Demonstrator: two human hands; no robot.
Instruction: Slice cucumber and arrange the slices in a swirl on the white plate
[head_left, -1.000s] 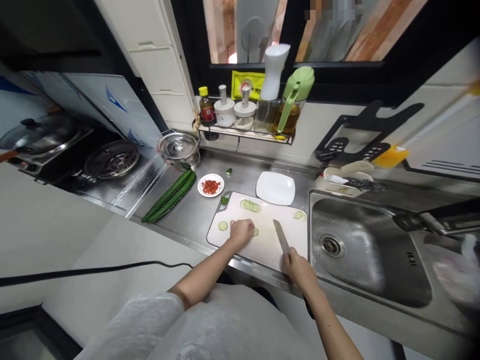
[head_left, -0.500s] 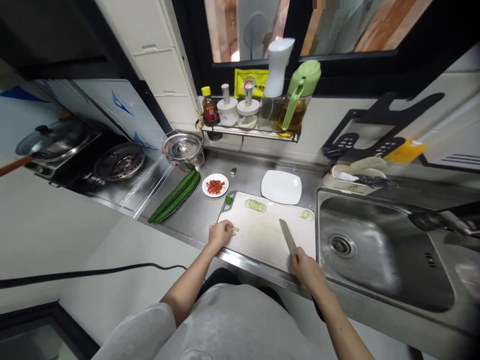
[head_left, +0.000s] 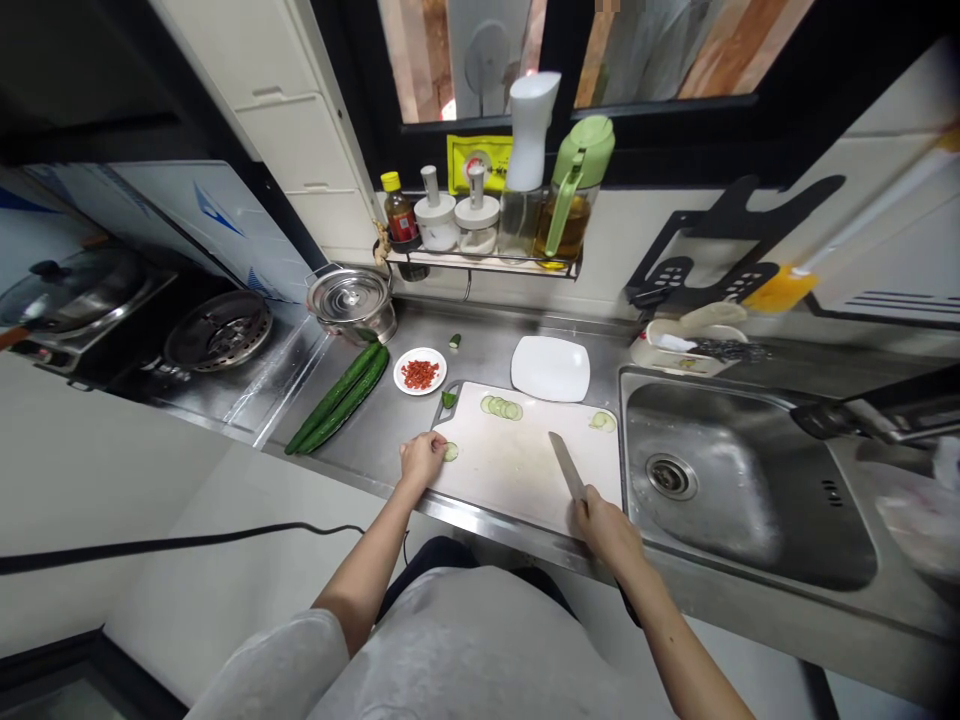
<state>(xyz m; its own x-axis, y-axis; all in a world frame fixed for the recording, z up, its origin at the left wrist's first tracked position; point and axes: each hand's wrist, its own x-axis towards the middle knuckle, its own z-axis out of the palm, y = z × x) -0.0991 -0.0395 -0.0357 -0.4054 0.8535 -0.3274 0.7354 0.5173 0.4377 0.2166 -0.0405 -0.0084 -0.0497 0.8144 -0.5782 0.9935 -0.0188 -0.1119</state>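
Note:
My left hand (head_left: 422, 459) is at the left edge of a white cutting board (head_left: 517, 480), its fingers pinched together at the edge of a round cucumber slice (head_left: 451, 452). In my right hand (head_left: 609, 526) is a kitchen knife (head_left: 566, 464), gripped by the handle, the blade angled over the right half of the board. A row of overlapping cucumber slices (head_left: 501, 408) lies near the board's far edge. A few more slices (head_left: 603, 422) rest at its far right corner. By the board's handle is a green cucumber end piece (head_left: 448, 400).
Beyond the board stands a white square plate (head_left: 551, 368). To the left are a small plate of chopped red pepper (head_left: 420, 374), two long cucumbers (head_left: 341, 398) and a lidded steel pot (head_left: 350, 300). A sink (head_left: 720, 490) borders the board's right side; a seasoning rack (head_left: 487, 262) hangs above.
The whole view has shifted, so the counter appears farther left. The slice at my left fingers now shows its round face more fully. My right hand keeps its hold on the knife.

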